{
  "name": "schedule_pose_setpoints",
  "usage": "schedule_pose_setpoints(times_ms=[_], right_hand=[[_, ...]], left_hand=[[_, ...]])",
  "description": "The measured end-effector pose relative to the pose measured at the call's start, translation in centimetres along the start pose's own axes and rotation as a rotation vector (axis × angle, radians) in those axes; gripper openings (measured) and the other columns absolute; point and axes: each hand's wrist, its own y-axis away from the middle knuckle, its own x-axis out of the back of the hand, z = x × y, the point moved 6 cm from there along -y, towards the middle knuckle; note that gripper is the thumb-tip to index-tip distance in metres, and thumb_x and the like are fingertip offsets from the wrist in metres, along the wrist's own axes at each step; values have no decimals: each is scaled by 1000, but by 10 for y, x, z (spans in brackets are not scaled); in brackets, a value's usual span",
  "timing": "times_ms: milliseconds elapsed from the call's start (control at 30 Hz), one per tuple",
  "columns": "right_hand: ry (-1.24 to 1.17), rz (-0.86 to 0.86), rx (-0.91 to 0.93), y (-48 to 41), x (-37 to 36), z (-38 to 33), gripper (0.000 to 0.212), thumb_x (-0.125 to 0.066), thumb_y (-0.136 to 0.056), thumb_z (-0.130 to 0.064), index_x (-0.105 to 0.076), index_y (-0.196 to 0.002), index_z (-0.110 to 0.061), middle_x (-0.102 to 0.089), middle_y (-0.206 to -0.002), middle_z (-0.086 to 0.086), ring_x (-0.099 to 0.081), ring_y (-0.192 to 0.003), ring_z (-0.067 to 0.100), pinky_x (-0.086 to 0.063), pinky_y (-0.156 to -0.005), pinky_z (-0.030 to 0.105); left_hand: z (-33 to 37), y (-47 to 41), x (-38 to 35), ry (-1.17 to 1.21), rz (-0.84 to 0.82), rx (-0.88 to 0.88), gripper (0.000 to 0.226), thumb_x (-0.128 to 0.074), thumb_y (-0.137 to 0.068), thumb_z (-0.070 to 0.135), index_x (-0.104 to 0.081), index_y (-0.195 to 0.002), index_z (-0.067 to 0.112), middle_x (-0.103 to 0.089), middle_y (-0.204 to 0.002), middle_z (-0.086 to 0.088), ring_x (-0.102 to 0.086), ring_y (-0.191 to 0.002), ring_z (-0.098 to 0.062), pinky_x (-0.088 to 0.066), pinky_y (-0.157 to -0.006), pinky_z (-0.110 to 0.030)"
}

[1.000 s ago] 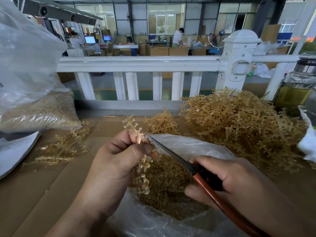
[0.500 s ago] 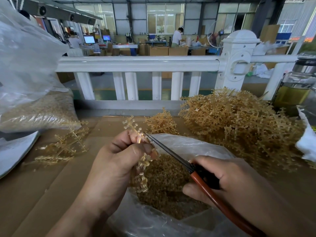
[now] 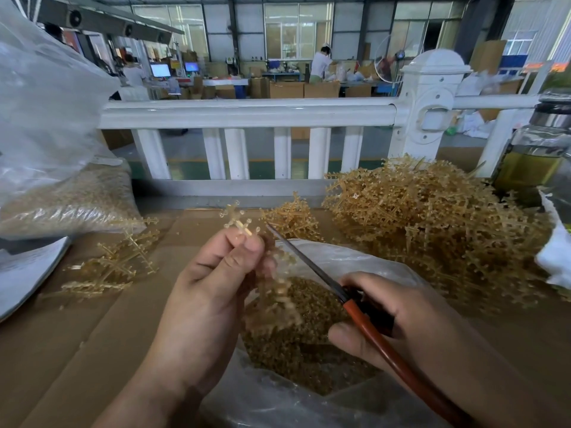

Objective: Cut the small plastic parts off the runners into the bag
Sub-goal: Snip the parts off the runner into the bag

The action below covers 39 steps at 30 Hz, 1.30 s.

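Note:
My left hand point(image 3: 213, 291) pinches a translucent amber runner point(image 3: 238, 219) between thumb and fingers, over the open clear plastic bag point(image 3: 355, 261). The runner's lower part is a blur below my fingers. My right hand point(image 3: 411, 329) grips red-handled cutters point(image 3: 364, 316) whose thin blades reach up-left to just beside the runner, by my left fingertips. Cut-off amber parts point(image 3: 296, 344) fill the bottom of the bag.
A big heap of uncut runners point(image 3: 432, 223) lies at the right and a small clump point(image 3: 290, 217) behind the bag. Bare runners point(image 3: 114, 264) lie at left on the cardboard. A filled bag point(image 3: 61, 199), a white railing point(image 3: 247, 115) and a jar point(image 3: 534, 156) border the table.
The runner's lower part now blurs with movement under my left fingers, and less of it hangs there. The cutter blades stay at the runner. Both hands remain in place.

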Motion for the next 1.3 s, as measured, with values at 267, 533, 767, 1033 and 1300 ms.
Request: schedule_pose_setpoints(times_ms=[267,533,767,1033,1300], right_hand=[[18,-39,-40,0,-2,-4,79,-34,-54,-102,-52,-111,-51,-66,-95,-25,-64,-86,-3,-55,-80,34],[77,-49,-34,0,-1,-5,75,-33,-56,-99,-50,-112,-51,-65,-96,-27,-63,-85,-5,-55,-76,30],[177,-6,-2,0,0,-4,68,-35,-62,-96,-48,-110,-48,-60,-94,-29,-59,-85,-6,-51,-68,22],[141,31,33,1,4,-6,56,-50,-68,-86,-53,-105,-45,-62,-89,-28,-60,-81,-5,-46,-71,16],[104,46,58,1,5,-6,49,-57,-71,-80,-55,-102,-42,-64,-81,-22,-62,-72,-1,-48,-67,19]], left_hand=[[-3,-1,-3,114,10,-33,11,-74,-77,16,-63,-77,15,-63,-75,-8,-59,-68,-16,-54,-66,-24],[-5,-2,1,85,37,-21,14,-68,-88,23,-62,-82,12,-63,-79,-12,-59,-73,-19,-57,-72,-27],[-2,-1,2,56,35,-66,13,-67,-87,22,-63,-77,15,-63,-75,-7,-60,-72,-15,-55,-72,-23],[0,0,1,7,44,-85,15,-71,-82,29,-67,-73,18,-65,-75,-6,-60,-71,-12,-55,-69,-20],[-3,0,4,-2,54,-65,17,-70,-84,27,-66,-78,12,-66,-75,-8,-62,-67,-15,-54,-63,-22]])
